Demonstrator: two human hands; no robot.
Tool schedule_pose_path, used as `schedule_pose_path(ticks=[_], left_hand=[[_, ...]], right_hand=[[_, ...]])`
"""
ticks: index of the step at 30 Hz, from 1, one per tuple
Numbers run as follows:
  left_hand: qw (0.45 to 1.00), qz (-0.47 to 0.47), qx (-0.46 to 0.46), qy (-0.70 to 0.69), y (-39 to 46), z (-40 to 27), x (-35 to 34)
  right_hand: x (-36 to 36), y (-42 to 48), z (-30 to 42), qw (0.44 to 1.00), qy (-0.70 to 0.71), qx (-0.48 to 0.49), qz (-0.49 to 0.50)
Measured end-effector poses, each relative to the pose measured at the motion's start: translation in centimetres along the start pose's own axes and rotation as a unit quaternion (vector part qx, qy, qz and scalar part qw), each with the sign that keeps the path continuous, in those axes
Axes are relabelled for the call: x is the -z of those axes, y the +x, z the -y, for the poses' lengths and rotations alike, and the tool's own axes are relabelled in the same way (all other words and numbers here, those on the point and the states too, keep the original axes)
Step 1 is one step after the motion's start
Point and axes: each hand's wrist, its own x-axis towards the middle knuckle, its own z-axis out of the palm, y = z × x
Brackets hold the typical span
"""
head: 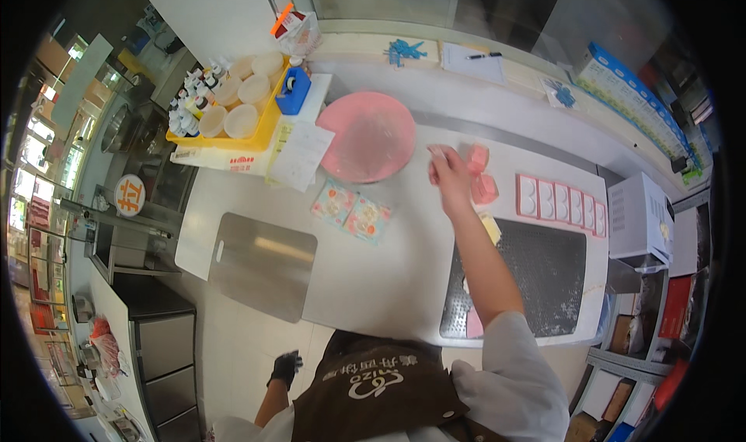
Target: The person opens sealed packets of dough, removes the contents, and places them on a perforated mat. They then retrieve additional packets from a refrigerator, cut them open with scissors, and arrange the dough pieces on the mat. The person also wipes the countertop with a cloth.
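Observation:
My bare right hand reaches over the white worktable, its fingers drawn together around what may be a small pale piece; blur hides whether they hold it. Two pink blocks sit just to the right of that hand. A round pink board or tray with a greyish middle lies to its left. In a black glove, my left hand hangs below the table's front edge, loosely spread, with nothing seen in it. Two patterned square packets lie mid-table.
Under my right forearm is a dark perforated mat, with a pink piece at its near edge. Pink-rimmed trays line the right. A metal sheet overhangs the front left. At back left stands a yellow crate of tubs and bottles.

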Motion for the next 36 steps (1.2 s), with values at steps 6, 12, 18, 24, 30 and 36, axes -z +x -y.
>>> schedule_pose_path(ticks=[6, 12, 18, 24, 30, 36], left_hand=[[0.999, 0.006, 0.028, -0.028, -1.7, 2.4, 3.2], [0.993, -0.038, 0.111, -0.033, -0.1, 2.1, 6.8], [0.997, 0.0, 0.08, -0.017, 1.3, 0.5, 8.2], [0.993, 0.055, 0.091, -0.041, 6.3, -4.3, 8.9], [0.997, 0.021, 0.066, 0.021, 4.7, -3.8, 5.8], [0.993, 0.038, 0.049, 0.096, 0.1, -0.7, 4.7]], right_hand=[[-14.6, 17.3, -1.6, 0.995, 0.101, -0.005, -0.015], [-19.3, 30.1, -5.7, 0.974, 0.195, -0.092, -0.066], [-18.0, 27.1, -7.2, 0.941, 0.3, -0.151, -0.036], [-10.9, 2.9, -6.0, 0.982, 0.101, -0.058, 0.149], [-6.1, -20.5, -15.2, 0.965, -0.106, -0.14, 0.195], [-5.1, -27.7, -15.5, 0.9, -0.198, -0.22, 0.321]])
